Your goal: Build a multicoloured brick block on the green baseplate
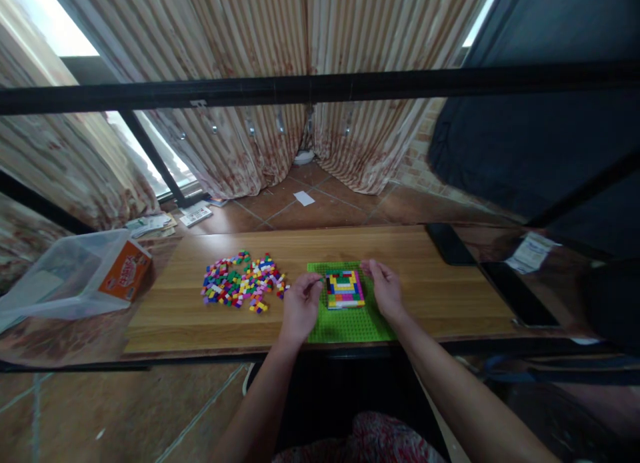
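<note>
A flat, multicoloured block of building bricks [345, 291] sits on a bright green studded baseplate [345, 328] at the table's front. At its left edge is my left hand [301, 301], thumb and forefinger pinched on what looks like a small dark building brick [322, 278]. My right hand [384, 286] hovers at the block's upper right corner, fingers loosely curled and apart, with nothing visible in them. Left of the baseplate a loose pile of small coloured bricks [250, 280] is spread over the wood.
The wooden tabletop [165, 316] carries everything. A clear plastic box [65, 276] with an orange label stands at the left end. Two dark phones, one [450, 243] at the back and another [520, 294] further right, lie near a white packet [531, 251]. A black bar [310, 88] crosses beyond the table.
</note>
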`<state>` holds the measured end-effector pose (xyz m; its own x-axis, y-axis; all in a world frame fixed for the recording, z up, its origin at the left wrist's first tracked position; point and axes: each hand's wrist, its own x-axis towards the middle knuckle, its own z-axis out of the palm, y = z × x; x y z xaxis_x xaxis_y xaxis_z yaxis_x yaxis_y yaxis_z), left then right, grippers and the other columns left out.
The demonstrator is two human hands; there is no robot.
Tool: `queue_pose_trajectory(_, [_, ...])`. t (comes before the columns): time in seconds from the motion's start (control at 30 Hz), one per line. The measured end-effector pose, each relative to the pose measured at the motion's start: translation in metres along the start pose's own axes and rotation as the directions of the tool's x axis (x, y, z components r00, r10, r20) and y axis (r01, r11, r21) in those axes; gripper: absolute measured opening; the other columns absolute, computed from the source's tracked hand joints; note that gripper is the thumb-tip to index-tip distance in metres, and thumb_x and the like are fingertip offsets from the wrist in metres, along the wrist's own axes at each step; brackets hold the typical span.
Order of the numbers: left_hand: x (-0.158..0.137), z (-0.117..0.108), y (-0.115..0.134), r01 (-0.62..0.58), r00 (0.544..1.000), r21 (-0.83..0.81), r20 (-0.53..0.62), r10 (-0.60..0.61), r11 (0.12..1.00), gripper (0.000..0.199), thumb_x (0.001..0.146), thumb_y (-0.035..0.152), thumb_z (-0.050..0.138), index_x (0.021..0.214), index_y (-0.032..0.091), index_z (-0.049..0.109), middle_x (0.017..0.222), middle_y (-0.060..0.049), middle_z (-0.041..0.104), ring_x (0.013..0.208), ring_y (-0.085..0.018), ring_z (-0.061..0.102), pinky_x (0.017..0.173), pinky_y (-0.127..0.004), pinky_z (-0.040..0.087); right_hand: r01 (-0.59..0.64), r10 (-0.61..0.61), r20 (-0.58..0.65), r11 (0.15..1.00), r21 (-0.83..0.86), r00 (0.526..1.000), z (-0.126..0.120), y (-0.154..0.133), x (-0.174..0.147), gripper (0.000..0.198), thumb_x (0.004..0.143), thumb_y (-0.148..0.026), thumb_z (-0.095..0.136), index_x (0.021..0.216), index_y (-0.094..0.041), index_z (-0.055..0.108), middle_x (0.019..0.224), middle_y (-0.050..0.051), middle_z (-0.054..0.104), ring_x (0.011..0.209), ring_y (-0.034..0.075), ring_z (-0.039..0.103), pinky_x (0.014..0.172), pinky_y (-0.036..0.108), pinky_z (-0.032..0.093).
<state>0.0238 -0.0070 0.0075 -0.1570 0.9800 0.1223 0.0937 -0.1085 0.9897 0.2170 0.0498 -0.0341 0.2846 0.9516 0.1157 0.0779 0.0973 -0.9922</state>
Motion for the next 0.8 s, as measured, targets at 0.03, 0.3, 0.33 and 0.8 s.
queue_pose_trajectory(0.03, [0.002, 0.000, 0.000, -0.037, 0.999, 0.057, 0.006, 0.037, 0.998, 0.014, 0.082, 0.025, 0.059, 0.090, 0.018, 0.068, 0.086, -0.004, 0.070, 0.083, -0.017, 0.065, 0.080, -0.030, 0.051, 0.022, -0.023, -0.019, 0.999, -0.049, 1.000, -0.006, 0.001, 0.002, 0.049, 0.083, -0.062, 0.051, 0.088, -0.018, 0.072, 0.092, 0.010, 0.074, 0.089, 0.023, 0.068, 0.084, 0.037, 0.051])
queue_pose_trajectory(0.3, [0.020, 0.011, 0.000, -0.271, 0.961, 0.331, 0.040, 0.274, 0.904, 0.013, 0.083, 0.022, 0.061, 0.087, 0.022, 0.072, 0.097, -0.005, 0.069, 0.096, -0.019, 0.061, 0.093, -0.037, 0.046, 0.197, -0.202, 0.023, 0.913, -0.357, 0.979, -0.035, 0.006, 0.001, 0.042, 0.090, -0.052, 0.045, 0.077, -0.019, 0.069, 0.086, 0.007, 0.070, 0.082, 0.021, 0.062, 0.077, 0.033, 0.047])
queue_pose_trajectory(0.33, [0.021, 0.013, 0.000, -0.279, 0.959, 0.348, 0.047, 0.281, 0.895, 0.013, 0.083, 0.021, 0.061, 0.087, 0.023, 0.073, 0.098, -0.005, 0.069, 0.096, -0.019, 0.061, 0.092, -0.038, 0.046, 0.209, -0.214, 0.027, 0.906, -0.369, 0.976, -0.034, 0.006, 0.001, 0.042, 0.090, -0.051, 0.045, 0.076, -0.020, 0.069, 0.084, 0.006, 0.070, 0.081, 0.020, 0.062, 0.077, 0.032, 0.047])
queue_pose_trajectory(0.8, [0.033, 0.025, -0.015, -0.271, 0.961, 0.408, 0.068, 0.267, 0.872, 0.011, 0.076, 0.016, 0.066, 0.080, 0.023, 0.073, 0.098, -0.004, 0.069, 0.098, -0.019, 0.062, 0.096, -0.040, 0.045, 0.225, -0.227, 0.041, 0.891, -0.394, 0.973, -0.033, 0.008, 0.001, 0.039, 0.088, -0.048, 0.048, 0.073, -0.018, 0.068, 0.073, 0.004, 0.066, 0.073, 0.018, 0.059, 0.070, 0.030, 0.044])
